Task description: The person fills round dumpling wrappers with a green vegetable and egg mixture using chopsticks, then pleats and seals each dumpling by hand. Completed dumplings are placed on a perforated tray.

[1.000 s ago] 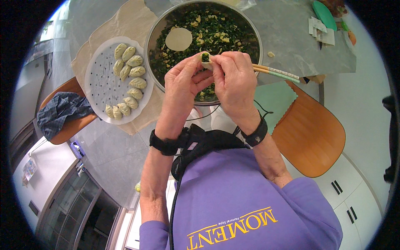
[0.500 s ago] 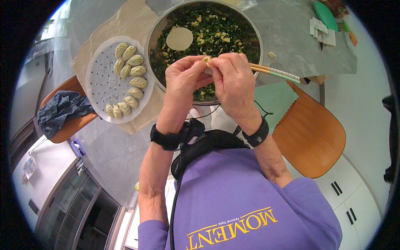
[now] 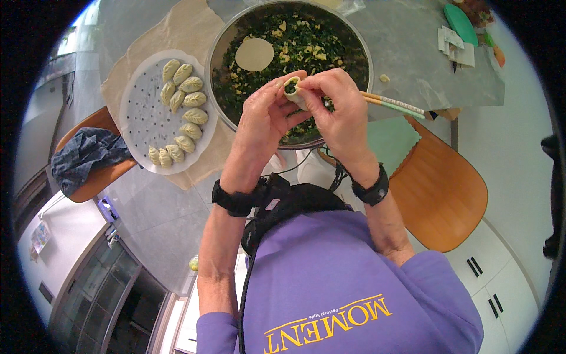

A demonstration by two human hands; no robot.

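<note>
A purple sleeve and two wrists with dark bands lead up to the hands. The left hand [image 3: 264,115] and right hand [image 3: 336,109] meet over the near rim of a wide metal bowl [image 3: 219,41], each grip closed on one half-folded dumpling [image 3: 293,88] whose green filling shows at the open end. The right hand also pins a pair of chopsticks [image 3: 396,105] that stick out to the right. In the bowl lie chopped greens and a round wrapper [image 3: 254,53]. Left of it, a perforated white tray [image 3: 141,118] carries finished dumplings. At the table's far right corner lie small white paper slips [image 3: 455,46] beside a green lid [image 3: 460,19].
</note>
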